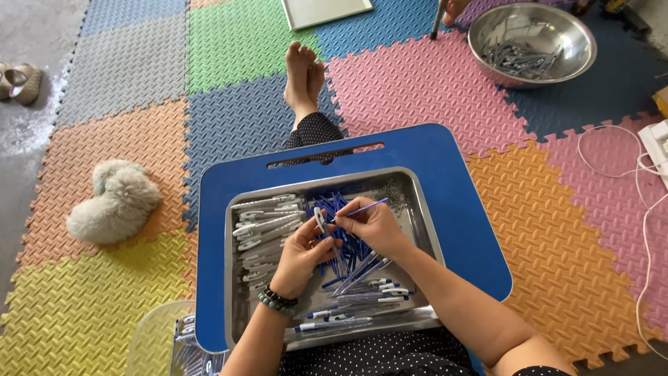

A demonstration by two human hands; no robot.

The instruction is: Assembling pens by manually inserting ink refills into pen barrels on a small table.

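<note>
My left hand curled, fingers pinching clear pen barrel upright over steel tray on lap. My right hand bent inward, fingertips pinching thin blue refill, tip beside barrel.

Over a steel tray, the left hand holds a clear pen barrel while the right hand pinches a blue refill.

Floor mats = ridged foam puzzle tiles, patchwork: grey, green, blue, pink, orange, yellow, navy. Lap tabletop solid bright blue. Tray on it shiny silver. Pen barrels clear-white, refills blue. Steel bowl silver, greyish bits inside. Fluffy slipper cream-white. Trousers black with tiny white dots. Bead bracelets dark and green. Cables white.
</note>
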